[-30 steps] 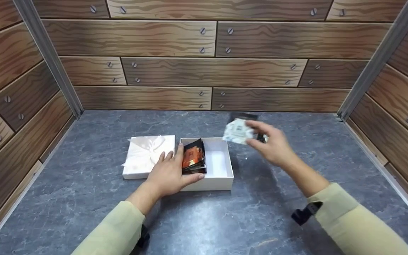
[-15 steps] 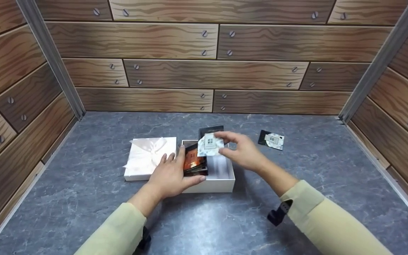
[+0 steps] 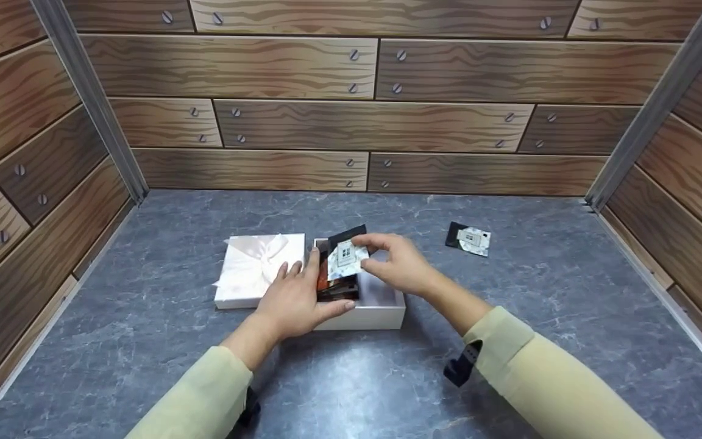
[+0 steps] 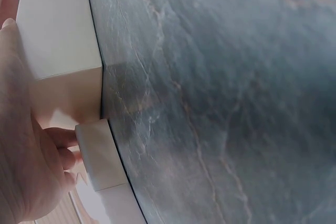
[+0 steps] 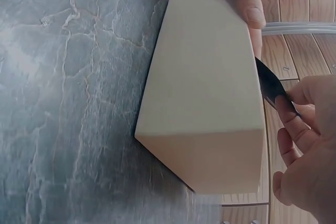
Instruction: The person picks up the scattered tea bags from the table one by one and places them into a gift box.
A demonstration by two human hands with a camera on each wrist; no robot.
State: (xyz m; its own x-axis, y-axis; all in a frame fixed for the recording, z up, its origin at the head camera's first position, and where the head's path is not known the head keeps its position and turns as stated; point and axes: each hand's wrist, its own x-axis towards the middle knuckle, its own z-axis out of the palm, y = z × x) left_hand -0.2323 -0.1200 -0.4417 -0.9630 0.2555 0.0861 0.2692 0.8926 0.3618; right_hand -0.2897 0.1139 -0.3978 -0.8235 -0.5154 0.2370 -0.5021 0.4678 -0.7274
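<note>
My right hand [image 3: 400, 265] pinches a flat sachet [image 3: 347, 253], black with a pale blue-and-white printed label, between thumb and fingers. It is tilted over the left part of an open white box [image 3: 360, 318]. In the right wrist view the dark sachet [image 5: 270, 85] stands out past the box rim. Inside the box, a stack of dark and orange sachets [image 3: 342, 291] leans at the left, partly hidden by the held one. My left hand [image 3: 290, 302] rests on the box's near left corner, fingers extended and thumb along the front rim. Its other fingers reach over the lid's edge.
Against the box's left side lies the white lid [image 3: 238, 289] with a ribbon bow. A second black-and-white sachet [image 3: 470, 239] lies flat on the grey marbled table [image 3: 540, 286], right of the box. Wood-patterned walls [image 3: 448, 128] close off the back and sides.
My right hand has brought the sachet leftward from beyond the box's right side to over the stack, uncovering the sachet on the table. My left hand has stayed at the box.
</note>
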